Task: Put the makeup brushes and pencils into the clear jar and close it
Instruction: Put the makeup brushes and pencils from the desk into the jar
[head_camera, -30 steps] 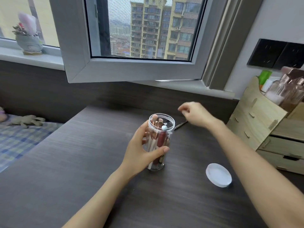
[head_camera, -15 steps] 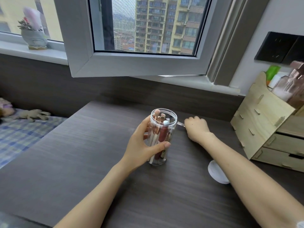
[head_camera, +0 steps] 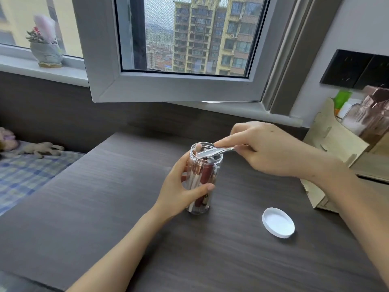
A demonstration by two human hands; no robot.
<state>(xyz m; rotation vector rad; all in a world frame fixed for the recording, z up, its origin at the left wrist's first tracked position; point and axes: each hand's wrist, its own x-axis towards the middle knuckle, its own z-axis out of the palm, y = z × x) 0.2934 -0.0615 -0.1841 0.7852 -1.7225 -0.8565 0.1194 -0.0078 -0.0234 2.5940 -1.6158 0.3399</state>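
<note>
The clear jar (head_camera: 205, 165) stands upright on the dark desk (head_camera: 105, 197), lidless, holding several brushes and pencils (head_camera: 203, 178). My left hand (head_camera: 181, 192) wraps around its side. My right hand (head_camera: 267, 148) pinches a thin silver tool (head_camera: 212, 152) and holds it nearly flat across the jar's mouth, tip over the opening. The white lid (head_camera: 277, 222) lies upside down on the desk to the jar's right.
A wooden drawer organiser (head_camera: 332, 148) with bottles (head_camera: 370, 114) stands at the right edge of the desk. The open window sash (head_camera: 168, 85) overhangs the desk's back. A bed with a plaid sheet (head_camera: 25, 175) lies left.
My right hand went down to the desk behind the jar, picked up the silver tool and brought it up over the jar's mouth. My left hand kept its hold on the jar.
</note>
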